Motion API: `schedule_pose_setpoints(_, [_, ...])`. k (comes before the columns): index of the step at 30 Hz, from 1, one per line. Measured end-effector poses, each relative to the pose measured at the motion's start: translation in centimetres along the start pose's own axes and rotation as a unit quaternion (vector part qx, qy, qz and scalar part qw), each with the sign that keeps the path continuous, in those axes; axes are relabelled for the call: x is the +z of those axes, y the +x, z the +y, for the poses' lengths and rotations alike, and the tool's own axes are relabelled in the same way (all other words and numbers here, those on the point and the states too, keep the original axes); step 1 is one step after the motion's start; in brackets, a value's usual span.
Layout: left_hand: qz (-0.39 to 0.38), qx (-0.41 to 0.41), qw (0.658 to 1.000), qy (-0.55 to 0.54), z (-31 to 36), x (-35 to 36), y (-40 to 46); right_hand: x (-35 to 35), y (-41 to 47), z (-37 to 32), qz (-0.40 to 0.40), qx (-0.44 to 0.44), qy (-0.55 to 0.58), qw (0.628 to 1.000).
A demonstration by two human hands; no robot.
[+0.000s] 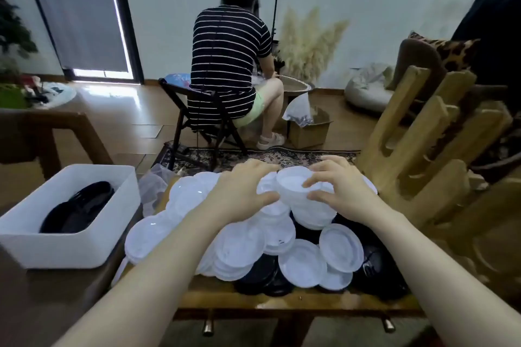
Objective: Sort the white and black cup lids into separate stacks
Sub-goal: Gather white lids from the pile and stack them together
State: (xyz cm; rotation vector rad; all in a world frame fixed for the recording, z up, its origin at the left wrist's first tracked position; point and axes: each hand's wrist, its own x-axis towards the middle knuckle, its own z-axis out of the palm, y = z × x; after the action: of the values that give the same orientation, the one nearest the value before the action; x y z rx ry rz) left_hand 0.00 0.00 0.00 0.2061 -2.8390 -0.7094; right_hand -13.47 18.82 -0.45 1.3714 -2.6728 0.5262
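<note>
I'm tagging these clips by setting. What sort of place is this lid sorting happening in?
Most likely a home living room used as a workspace: a patterned rug on wood flooring, a beanbag by the wall, and dried pampas grass. Both hands, left hand and right hand, hold white lids.

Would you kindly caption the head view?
Both hands gather white lids above a mixed pile; black lids fill the bin.
</note>
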Motion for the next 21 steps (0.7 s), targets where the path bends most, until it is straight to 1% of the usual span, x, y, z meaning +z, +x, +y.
schedule_pose_setpoints(3, [-0.022, 0.014, 1.0, -0.008, -0.1, 0.8, 1.6, 0.0, 0.5, 0.8, 0.02, -0.01, 0.001, 1.0])
schedule_pose_setpoints(6, [-0.022, 0.005, 0.999, -0.043, -0.1, 1.7, 2.5, 0.5, 0.5, 1.2, 0.089, -0.037, 0.001, 0.995])
schedule_pose_setpoints(9, [-0.001, 0.009, 0.998, -0.059, -0.1, 2.0, 2.9, 0.4, 0.1, 1.0, 0.166, -0.052, 0.035, 0.984])
schedule_pose_setpoints(11, [0.03, 0.022, 0.995, -0.087, 0.2, 1.9, 3.0, 0.2, -0.2, 0.5, 0.19, -0.042, 0.088, 0.977])
schedule_pose_setpoints(14, [0.106, 0.042, 0.976, -0.183, 1.0, 1.0, 2.8, -0.7, -0.4, -1.4, 0.193, -0.025, 0.232, 0.953])
schedule_pose_setpoints(16, [0.136, 0.032, 0.96, -0.241, 1.2, 0.2, 2.6, -1.2, -0.1, -2.6, 0.188, -0.021, 0.31, 0.932])
schedule_pose_setpoints(18, [0.145, 0.021, 0.951, -0.273, 1.1, -0.3, 2.5, -1.5, 0.2, -3.2, 0.172, -0.013, 0.362, 0.916])
schedule_pose_setpoints(21, [0.131, 0.012, 0.935, -0.329, 0.8, -0.5, 2.1, -1.4, 0.5, -3.2, 0.117, 0.003, 0.402, 0.908])
